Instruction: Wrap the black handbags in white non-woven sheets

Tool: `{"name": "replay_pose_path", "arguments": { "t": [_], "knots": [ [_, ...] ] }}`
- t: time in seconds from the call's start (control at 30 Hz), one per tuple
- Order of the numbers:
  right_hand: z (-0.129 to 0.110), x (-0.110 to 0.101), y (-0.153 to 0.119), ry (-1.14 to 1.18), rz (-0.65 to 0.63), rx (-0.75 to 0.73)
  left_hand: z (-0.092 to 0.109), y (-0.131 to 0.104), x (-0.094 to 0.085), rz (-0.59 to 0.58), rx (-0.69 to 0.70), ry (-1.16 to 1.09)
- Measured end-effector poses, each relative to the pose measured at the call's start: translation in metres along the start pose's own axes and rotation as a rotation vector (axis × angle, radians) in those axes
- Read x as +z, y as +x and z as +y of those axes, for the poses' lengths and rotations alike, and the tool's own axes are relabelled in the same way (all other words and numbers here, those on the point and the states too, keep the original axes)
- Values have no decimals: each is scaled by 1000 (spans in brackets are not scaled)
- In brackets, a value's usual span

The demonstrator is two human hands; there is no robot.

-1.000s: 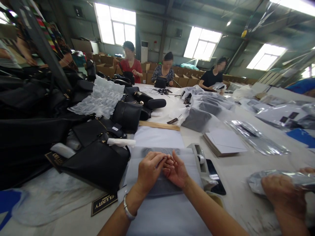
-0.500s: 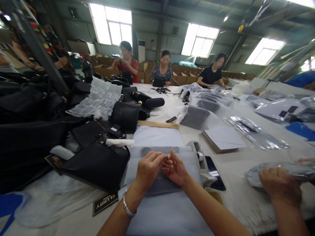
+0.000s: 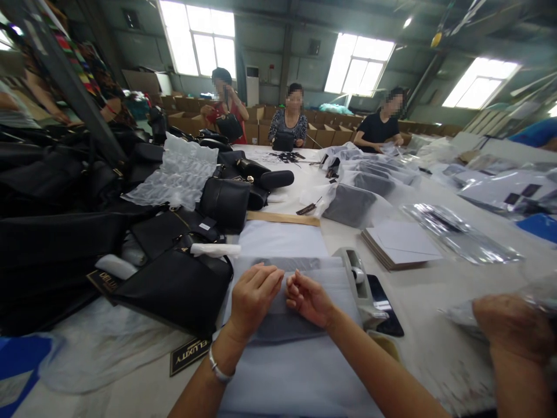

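My left hand (image 3: 257,295), with a silver bracelet at its wrist, is closed, fingertips pressed together. Facing it across a small gap, my right hand (image 3: 308,299) has its fingers curled in a pinch. If anything thin is between the fingers of either hand, I cannot make it out. Both are over a dark item in a translucent white sleeve (image 3: 287,331), which lies on a stack of white sheets (image 3: 282,241). A grey tape dispenser (image 3: 351,273) stands just right of the sleeve, with a dark phone (image 3: 391,319) beside it.
Black handbags (image 3: 183,287) and a sheet of air cushioning (image 3: 174,174) crowd the left. To the right are a stack of white cards (image 3: 400,244), clear plastic bags (image 3: 461,232) and sleeved bags (image 3: 350,206). A co-worker's hand (image 3: 513,325) grips plastic at far right; several people work across the table.
My hands have come apart from each other, the left moving left. The co-worker's hand at the right has shifted rightward with the plastic. The view has turned slightly.
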State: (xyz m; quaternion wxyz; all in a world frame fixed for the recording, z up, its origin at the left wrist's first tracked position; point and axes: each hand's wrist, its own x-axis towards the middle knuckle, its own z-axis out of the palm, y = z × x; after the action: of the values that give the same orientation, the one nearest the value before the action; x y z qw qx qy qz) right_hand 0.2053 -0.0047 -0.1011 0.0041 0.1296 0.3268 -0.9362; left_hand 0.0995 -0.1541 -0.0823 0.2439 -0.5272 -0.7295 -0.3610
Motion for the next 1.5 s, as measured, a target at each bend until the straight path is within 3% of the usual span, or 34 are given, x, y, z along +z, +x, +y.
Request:
{"name": "replay_pose_path", "arguments": {
  "t": [0.2, 0.47, 0.63, 0.73, 0.83, 0.97, 1.17, 1.27, 1.37, 1.43, 1.5],
  "knots": [
    [0, 6, -2, -77, 17, -33, -7, -32, 3, -75, -227, -87],
    [-6, 23, -7, -302, -39, -38, -11, -51, 8, -163, -318, -175],
    [-37, 42, -3, -862, -167, 15, -15, -51, 7, -190, -369, -271],
    [-60, 52, 17, -1238, -253, 70, -18, -52, 7, -181, -396, -321],
    [-75, 60, 45, -1691, -346, 18, -19, -53, 8, -162, -427, -337],
    [-77, 72, 75, -2202, -395, -41, -22, -55, 10, -145, -469, -337],
    [-70, 90, 92, -2615, -505, -5, -22, -59, 15, -137, -495, -331],
    [-74, 93, 97, -2685, -479, 44, -22, -58, 14, -141, -509, -336],
    [-85, 92, 98, -2603, -402, 85, -21, -58, 13, -142, -508, -331],
    [-96, 90, 93, -2453, -380, 92, -21, -57, 13, -136, -501, -329],
    [-105, 86, 84, -2162, -386, 142, -20, -57, 12, -130, -495, -332]
  ]
}}
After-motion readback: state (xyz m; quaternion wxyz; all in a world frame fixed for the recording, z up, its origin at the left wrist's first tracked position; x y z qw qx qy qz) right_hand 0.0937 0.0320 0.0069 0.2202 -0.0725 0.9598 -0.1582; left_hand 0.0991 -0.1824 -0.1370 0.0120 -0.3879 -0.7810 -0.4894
